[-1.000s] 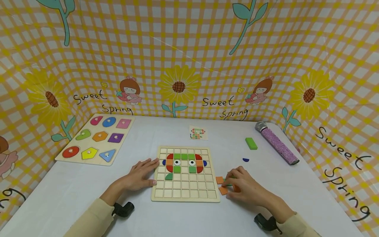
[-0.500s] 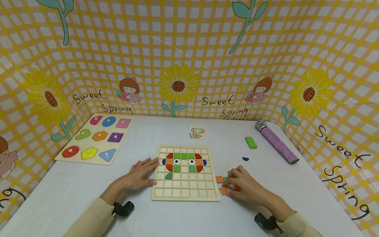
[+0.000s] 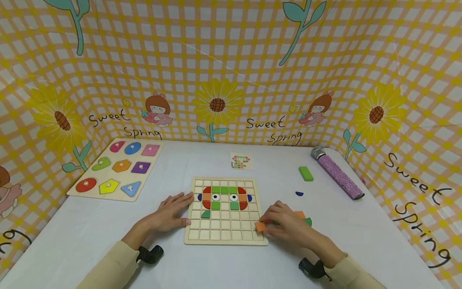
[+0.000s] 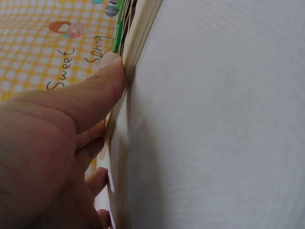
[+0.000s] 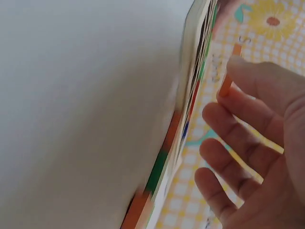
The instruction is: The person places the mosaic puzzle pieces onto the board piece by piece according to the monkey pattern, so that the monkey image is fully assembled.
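In the head view a square wooden grid board (image 3: 225,225) lies in the middle of the table. Red, green, orange and blue tiles and two eye tiles form a face-like pattern on it, with a green quarter-round tile (image 3: 205,214) below. My left hand (image 3: 167,213) rests at the board's left edge, thumb and fingertips touching it. Over the board's right edge, my right hand (image 3: 286,224) pinches an orange square tile (image 3: 260,226) between thumb and index finger. The right wrist view shows this orange tile (image 5: 230,71) edge-on, raised off the table, the other fingers loosely bent.
Loose orange (image 3: 300,215) and green tiles (image 3: 308,221) lie partly hidden behind my right hand. Farther back are a blue half-round tile (image 3: 299,194), a green block (image 3: 306,174), a glittery microphone (image 3: 339,176), a pattern card (image 3: 242,161) and a knobbed shape puzzle (image 3: 90,168).
My right hand has picked up an orange tile from the loose pieces and moved left with it to the board's right edge. My left hand has stayed in place.
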Demonstrator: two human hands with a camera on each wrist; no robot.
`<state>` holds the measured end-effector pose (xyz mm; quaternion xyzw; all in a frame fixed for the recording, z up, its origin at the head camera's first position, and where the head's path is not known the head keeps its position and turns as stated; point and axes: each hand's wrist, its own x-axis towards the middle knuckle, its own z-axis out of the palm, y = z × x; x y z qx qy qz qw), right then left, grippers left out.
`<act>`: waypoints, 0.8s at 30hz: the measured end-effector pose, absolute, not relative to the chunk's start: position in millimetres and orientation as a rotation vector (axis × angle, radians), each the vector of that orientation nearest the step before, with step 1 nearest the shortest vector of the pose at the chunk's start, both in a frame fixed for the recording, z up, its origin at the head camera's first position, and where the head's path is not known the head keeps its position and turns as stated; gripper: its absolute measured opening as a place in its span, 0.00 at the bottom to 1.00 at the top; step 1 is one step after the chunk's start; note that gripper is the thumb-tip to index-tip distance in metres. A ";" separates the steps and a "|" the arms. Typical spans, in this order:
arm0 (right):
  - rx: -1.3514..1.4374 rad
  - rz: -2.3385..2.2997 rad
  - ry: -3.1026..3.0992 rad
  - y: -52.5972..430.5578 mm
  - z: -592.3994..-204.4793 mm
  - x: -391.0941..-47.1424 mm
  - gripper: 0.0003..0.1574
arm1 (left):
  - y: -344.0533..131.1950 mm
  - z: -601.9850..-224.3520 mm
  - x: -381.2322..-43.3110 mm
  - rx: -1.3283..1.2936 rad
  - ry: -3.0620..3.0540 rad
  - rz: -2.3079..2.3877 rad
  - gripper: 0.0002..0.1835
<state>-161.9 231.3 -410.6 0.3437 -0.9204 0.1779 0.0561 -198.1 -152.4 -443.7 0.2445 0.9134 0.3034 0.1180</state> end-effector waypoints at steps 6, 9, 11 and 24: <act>1.004 0.470 -2.849 193.7 -407.8 -167.3 0.12 | -152.6 -443.5 -198.5 0.719 2.680 0.876 0.40; 0.999 0.425 -2.823 175.1 -409.9 -171.2 0.12 | -152.9 -443.6 -198.3 0.718 2.681 0.873 0.40; 0.998 0.405 -2.793 163.5 -411.5 -173.6 0.13 | -153.0 -443.6 -198.1 0.719 2.680 0.872 0.40; 0.953 0.315 -2.694 114.5 -418.6 -185.6 0.11 | -152.9 -443.2 -198.7 0.736 2.693 0.861 0.40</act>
